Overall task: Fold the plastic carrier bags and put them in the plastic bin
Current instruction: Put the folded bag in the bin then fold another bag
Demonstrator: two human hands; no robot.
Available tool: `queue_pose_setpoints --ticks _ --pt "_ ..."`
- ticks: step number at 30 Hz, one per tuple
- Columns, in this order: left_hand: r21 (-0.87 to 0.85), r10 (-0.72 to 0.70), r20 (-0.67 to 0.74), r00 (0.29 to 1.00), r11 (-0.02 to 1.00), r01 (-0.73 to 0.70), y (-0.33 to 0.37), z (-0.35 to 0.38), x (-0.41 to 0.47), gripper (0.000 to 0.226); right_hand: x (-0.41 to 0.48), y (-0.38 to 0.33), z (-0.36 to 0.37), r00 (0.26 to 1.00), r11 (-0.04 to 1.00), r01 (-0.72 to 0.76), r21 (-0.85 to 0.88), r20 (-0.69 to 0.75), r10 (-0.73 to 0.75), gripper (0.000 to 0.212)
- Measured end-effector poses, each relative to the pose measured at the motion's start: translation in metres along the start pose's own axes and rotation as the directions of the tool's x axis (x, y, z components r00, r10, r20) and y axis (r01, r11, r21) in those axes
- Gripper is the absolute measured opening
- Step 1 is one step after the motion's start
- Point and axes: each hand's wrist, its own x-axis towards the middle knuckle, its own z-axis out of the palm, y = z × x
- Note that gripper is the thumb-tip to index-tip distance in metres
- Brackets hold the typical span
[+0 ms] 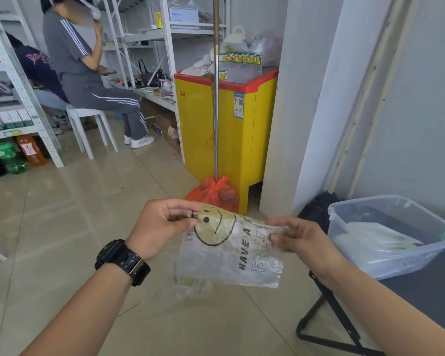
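Clear smiley carrier bag is held mid-air above the floor, pinched at its top corners by left hand and right hand, each grip closed on plastic. Plastic bin is seen on the desk at right.

Place: a small shop's back room or stockroom is showing here.
Shelving: white perforated metal racks are lining the left side and rear, carrying boxed goods.
Drinks: plastic bottles of green and orange soft drink are standing on the floor under one rack.
Freezer: a yellow chest freezer with a red rim is standing by the pillar (packets are piling on its lid).
Floor: glossy beige tiles are reflecting light.
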Motion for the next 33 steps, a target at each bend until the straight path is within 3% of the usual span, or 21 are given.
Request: queue_pose_setpoints --ticks 3,6,9,11,12,14,15,17,20,23,26,33 --pt "-0.013 0.002 -0.052 0.999 1.000 -0.002 0.001 -0.002 0.001 0.030 0.001 0.000 -0.003 0.995 0.999 0.032 -0.008 -0.091 -0.033 0.010" --pt "-0.001 0.008 -0.074 0.997 1.000 -0.008 0.002 -0.001 0.001 0.034 0.004 0.001 -0.004 0.994 0.994 0.036 -0.100 -0.103 -0.047 0.008" --pt "0.125 0.040 -0.079 0.996 0.992 -0.030 0.004 0.004 -0.001 0.033 0.009 0.005 -0.003 0.974 0.887 0.083 -0.455 -0.152 -0.169 0.005" --pt "0.200 0.068 -0.028 0.997 0.978 -0.061 0.010 0.014 -0.005 0.033 0.003 0.002 0.004 0.960 0.732 0.142 -0.666 -0.087 -0.266 0.029" --pt "0.219 0.077 0.021 0.997 0.972 -0.080 0.014 0.020 -0.008 0.034 0.000 -0.002 0.011 0.954 0.703 0.203 -0.681 -0.025 -0.299 0.043" --pt "0.239 0.089 0.142 0.986 0.963 -0.121 0.020 0.034 -0.015 0.035 -0.008 -0.010 0.029 0.943 0.731 0.316 -0.605 0.119 -0.310 0.061" --pt "0.244 0.101 0.204 0.974 0.958 -0.150 0.023 0.041 -0.018 0.036 -0.011 -0.011 0.038 0.936 0.757 0.350 -0.552 0.182 -0.300 0.059" --pt "0.240 0.133 0.278 0.951 0.950 -0.202 0.026 0.050 -0.021 0.041 -0.012 -0.009 0.050 0.919 0.796 0.391 -0.463 0.246 -0.308 0.031" --pt "0.219 0.202 0.233 0.951 0.942 -0.254 0.025 0.050 -0.017 0.047 -0.009 -0.009 0.047 0.941 0.899 0.325 -0.294 0.199 -0.274 0.005" --pt "0.299 0.159 0.285 0.945 0.922 -0.245 0.019 0.044 -0.012 0.047 -0.009 -0.012 0.040 0.953 0.953 0.270 -0.140 0.181 -0.243 0.009" --pt "0.298 0.074 0.353 0.933 0.936 -0.187 0.009 0.046 -0.011 0.017 -0.010 -0.013 0.039 0.954 0.967 0.246 -0.059 0.190 -0.231 0.015" --pt "0.361 0.187 0.205 0.961 0.898 -0.252 -0.004 0.037 -0.001 0.031 -0.011 -0.010 0.033 0.980 0.985 0.169 -0.028 0.109 -0.165 0.023"
